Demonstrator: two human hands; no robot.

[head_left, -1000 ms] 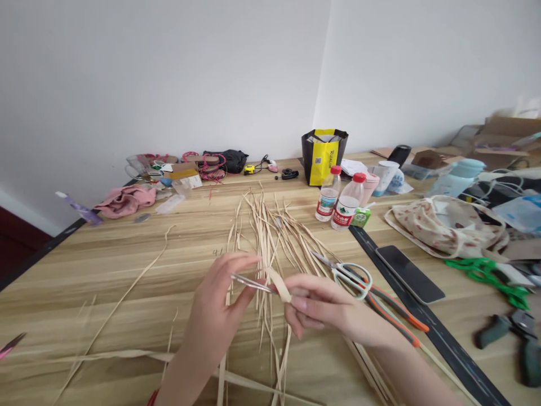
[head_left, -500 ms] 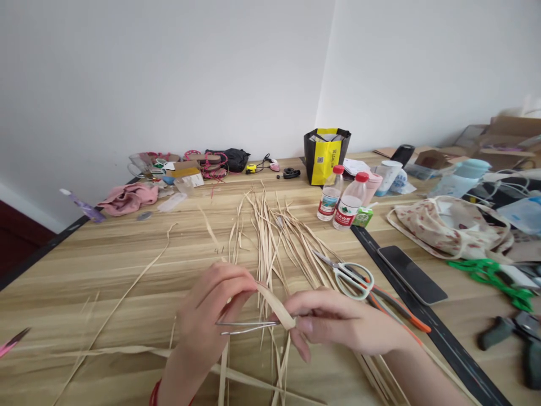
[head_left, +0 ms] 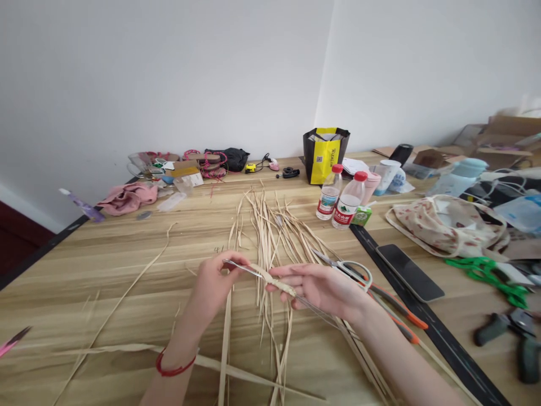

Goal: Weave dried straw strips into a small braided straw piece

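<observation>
My left hand (head_left: 217, 279), with a red cord at its wrist, pinches a pale flat strip and the end of a thin metal wire. The wire (head_left: 249, 270) runs right to a section wrapped in pale strip (head_left: 282, 286), which lies across the fingers of my right hand (head_left: 325, 287). My right hand is turned palm up, its fingers loosely spread under the wrapped part. Thin wires extend from there toward the lower right. Beneath and beyond both hands lies a spread of long pale strips (head_left: 264, 225) on the wooden table (head_left: 139, 321).
White-handled scissors (head_left: 355, 273) and orange-handled pliers (head_left: 399, 310) lie right of my right hand, near a phone (head_left: 409, 272). Two red-capped bottles (head_left: 347, 203) stand before a black and yellow bag (head_left: 325, 158). A pink cloth (head_left: 129, 198) lies at the back left.
Both hands have moved away from me and turned. The wire is now slanted, its wrapped section is exposed, and my right hand has opened out from its closed grip.
</observation>
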